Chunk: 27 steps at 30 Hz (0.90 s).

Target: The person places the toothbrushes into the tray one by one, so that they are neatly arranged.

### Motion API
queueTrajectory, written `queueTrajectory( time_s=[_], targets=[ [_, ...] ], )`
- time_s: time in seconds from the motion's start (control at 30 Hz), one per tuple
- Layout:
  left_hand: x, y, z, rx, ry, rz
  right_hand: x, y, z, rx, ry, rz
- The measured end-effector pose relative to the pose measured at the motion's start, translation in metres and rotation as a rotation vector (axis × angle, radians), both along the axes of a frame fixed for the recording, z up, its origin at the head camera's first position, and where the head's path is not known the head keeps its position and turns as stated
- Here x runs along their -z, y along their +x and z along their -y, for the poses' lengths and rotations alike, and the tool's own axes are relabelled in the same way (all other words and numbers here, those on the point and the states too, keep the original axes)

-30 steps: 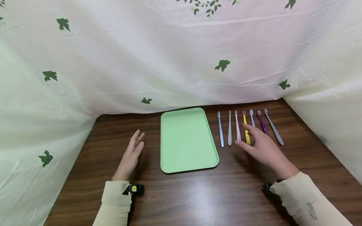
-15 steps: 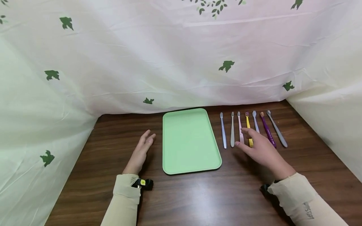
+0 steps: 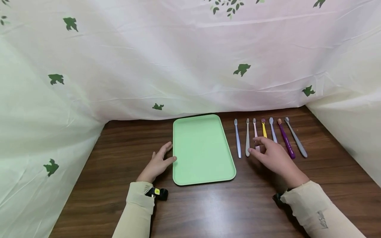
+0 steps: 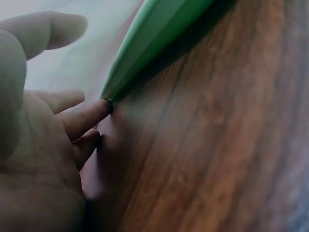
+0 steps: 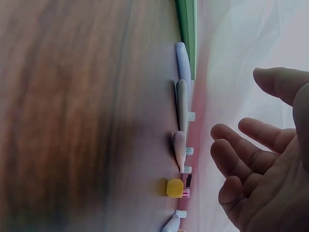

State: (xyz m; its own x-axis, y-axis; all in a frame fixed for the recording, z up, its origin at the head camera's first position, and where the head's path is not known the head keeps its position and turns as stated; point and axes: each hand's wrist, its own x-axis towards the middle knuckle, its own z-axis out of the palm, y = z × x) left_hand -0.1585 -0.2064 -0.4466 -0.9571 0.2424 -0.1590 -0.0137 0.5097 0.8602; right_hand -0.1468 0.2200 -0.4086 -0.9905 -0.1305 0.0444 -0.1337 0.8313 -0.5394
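Note:
My left hand [image 3: 156, 166] is at the left edge of a light green tray [image 3: 203, 148], its thumb over the rim. In the left wrist view its straight fingertips meet the tray's side [image 4: 140, 55] down by the table. My right hand [image 3: 278, 160] hovers, fingers loosely bent and holding nothing, over the near ends of a row of toothbrushes. It partly covers the pink toothbrush [image 3: 255, 127], the yellow toothbrush [image 3: 264, 129] and a light blue toothbrush [image 3: 273, 130]. Left of it lie a blue toothbrush [image 3: 237, 140] and a grey toothbrush [image 3: 247, 138].
Right of the hand lie a purple toothbrush [image 3: 286, 138] and a darker grey toothbrush [image 3: 297, 138]. All rest on a dark wooden table [image 3: 208, 211]. A pale curtain [image 3: 190, 66] with leaf and bird prints closes off the back and sides.
My left hand has moved right, from beside the tray to its left edge. My right hand has shifted slightly left over the toothbrushes. The tray and toothbrushes keep their places relative to each other.

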Motion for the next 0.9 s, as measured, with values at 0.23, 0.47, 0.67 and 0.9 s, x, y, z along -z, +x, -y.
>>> queueTrajectory(
  time_s=[0.23, 0.47, 0.67, 0.9],
  targets=[
    [0.000, 0.000, 0.000, -0.005, -0.061, 0.000, 0.001, -0.007, 0.005, 0.007, -0.015, -0.005],
    [0.003, -0.001, -0.002, -0.013, -0.119, -0.040, 0.003, -0.008, 0.009, 0.020, -0.039, 0.008],
    [0.005, 0.000, -0.003, -0.016, -0.145, -0.059, 0.006, -0.009, 0.010, 0.023, -0.054, -0.001],
    [0.002, 0.000, -0.004, -0.029, -0.135, -0.048, 0.004, -0.011, 0.011, 0.015, -0.066, -0.013]
  ],
)
